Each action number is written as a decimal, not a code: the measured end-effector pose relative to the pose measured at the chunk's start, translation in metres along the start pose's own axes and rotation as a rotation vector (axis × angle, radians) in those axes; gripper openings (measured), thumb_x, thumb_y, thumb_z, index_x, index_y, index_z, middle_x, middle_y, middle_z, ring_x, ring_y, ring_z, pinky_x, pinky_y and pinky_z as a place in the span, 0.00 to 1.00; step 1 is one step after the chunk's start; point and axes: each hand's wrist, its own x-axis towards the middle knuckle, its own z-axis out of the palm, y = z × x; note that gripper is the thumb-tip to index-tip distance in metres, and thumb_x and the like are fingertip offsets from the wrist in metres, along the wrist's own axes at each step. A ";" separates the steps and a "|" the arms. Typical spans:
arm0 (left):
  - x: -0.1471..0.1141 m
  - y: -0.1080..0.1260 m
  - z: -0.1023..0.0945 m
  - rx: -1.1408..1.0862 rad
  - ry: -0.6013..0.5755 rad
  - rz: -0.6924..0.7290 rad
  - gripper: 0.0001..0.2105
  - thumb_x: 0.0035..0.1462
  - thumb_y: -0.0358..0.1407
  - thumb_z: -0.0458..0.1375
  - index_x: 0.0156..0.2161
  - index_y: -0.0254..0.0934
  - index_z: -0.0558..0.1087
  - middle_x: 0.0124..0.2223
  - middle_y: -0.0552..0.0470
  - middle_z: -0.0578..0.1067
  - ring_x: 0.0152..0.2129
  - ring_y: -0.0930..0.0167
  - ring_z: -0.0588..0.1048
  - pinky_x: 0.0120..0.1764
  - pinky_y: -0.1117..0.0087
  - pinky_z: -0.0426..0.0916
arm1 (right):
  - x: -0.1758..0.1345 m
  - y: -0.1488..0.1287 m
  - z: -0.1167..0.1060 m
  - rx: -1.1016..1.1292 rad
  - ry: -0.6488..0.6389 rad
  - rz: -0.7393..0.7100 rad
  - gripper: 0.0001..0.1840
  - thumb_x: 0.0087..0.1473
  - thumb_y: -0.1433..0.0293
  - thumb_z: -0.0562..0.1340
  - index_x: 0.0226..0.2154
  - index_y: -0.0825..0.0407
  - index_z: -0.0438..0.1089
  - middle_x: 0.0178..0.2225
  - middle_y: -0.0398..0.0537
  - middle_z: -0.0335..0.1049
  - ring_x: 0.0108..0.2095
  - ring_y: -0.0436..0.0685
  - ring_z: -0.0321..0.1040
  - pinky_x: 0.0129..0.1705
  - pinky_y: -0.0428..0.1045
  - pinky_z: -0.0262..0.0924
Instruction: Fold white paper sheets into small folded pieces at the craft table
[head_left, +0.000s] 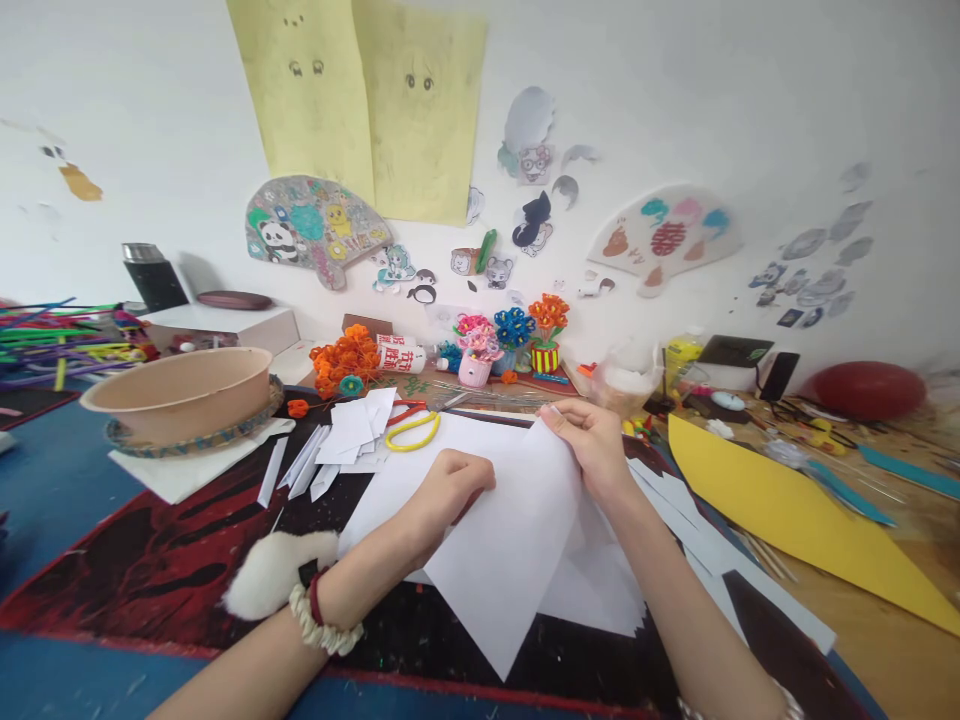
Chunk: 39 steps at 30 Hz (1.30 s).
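From where I stand: one left hand [459,482], one right hand [595,445], one held white sheet [517,545]; two yellow posters [424,130]; two painted fans [319,228]; three potted bouquets [514,330]; one basin [184,400]; one thermos [155,282]; one yellow card [787,515]; one red oval object [870,390]. White slips [352,428] overlap, several, exact count unclear.

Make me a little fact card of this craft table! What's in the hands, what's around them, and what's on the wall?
Left hand: left hand, fingers curled at the left edge of the white sheet; exact hold hidden
Right hand: right hand, pinching the sheet's top corner
Left of sheet: small white paper pieces, yellow handle loop
Far left: beige basin
Right: large yellow sheet
Behind: orange, pink and blue craft flowers
Wall: two decorated fan shapes, stickers
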 end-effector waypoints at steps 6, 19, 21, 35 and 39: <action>-0.004 0.004 0.003 -0.054 0.002 -0.021 0.13 0.41 0.35 0.51 0.16 0.37 0.49 0.17 0.62 0.45 0.16 0.79 0.44 0.20 0.71 0.37 | 0.001 0.001 0.000 0.005 0.031 0.001 0.14 0.38 0.58 0.70 0.24 0.52 0.75 0.24 0.47 0.75 0.24 0.55 0.67 0.26 0.47 0.58; -0.010 0.013 0.000 -0.157 0.011 -0.015 0.12 0.39 0.34 0.53 0.17 0.37 0.52 0.19 0.61 0.48 0.16 0.79 0.47 0.19 0.74 0.41 | 0.016 0.007 -0.024 0.112 0.317 0.045 0.15 0.30 0.62 0.74 0.22 0.53 0.76 0.21 0.45 0.74 0.21 0.53 0.66 0.23 0.47 0.57; -0.010 0.014 -0.002 -0.184 -0.015 -0.019 0.12 0.40 0.34 0.53 0.16 0.37 0.52 0.17 0.62 0.47 0.15 0.80 0.46 0.19 0.74 0.40 | 0.020 0.009 -0.030 0.130 0.376 0.049 0.15 0.28 0.64 0.74 0.22 0.54 0.76 0.21 0.45 0.73 0.21 0.53 0.66 0.23 0.47 0.58; 0.000 0.020 -0.018 0.065 0.196 0.105 0.15 0.53 0.41 0.51 0.20 0.35 0.62 0.17 0.58 0.59 0.15 0.78 0.57 0.19 0.75 0.53 | 0.030 0.028 -0.037 0.112 0.356 0.080 0.18 0.29 0.60 0.73 0.23 0.54 0.74 0.25 0.47 0.75 0.26 0.55 0.68 0.26 0.47 0.60; -0.001 0.025 -0.020 0.126 0.163 0.061 0.23 0.55 0.54 0.48 0.28 0.33 0.69 0.22 0.54 0.68 0.17 0.76 0.63 0.20 0.75 0.55 | 0.020 0.020 -0.024 0.052 0.191 0.081 0.20 0.32 0.57 0.72 0.26 0.55 0.76 0.27 0.50 0.76 0.27 0.56 0.69 0.26 0.46 0.58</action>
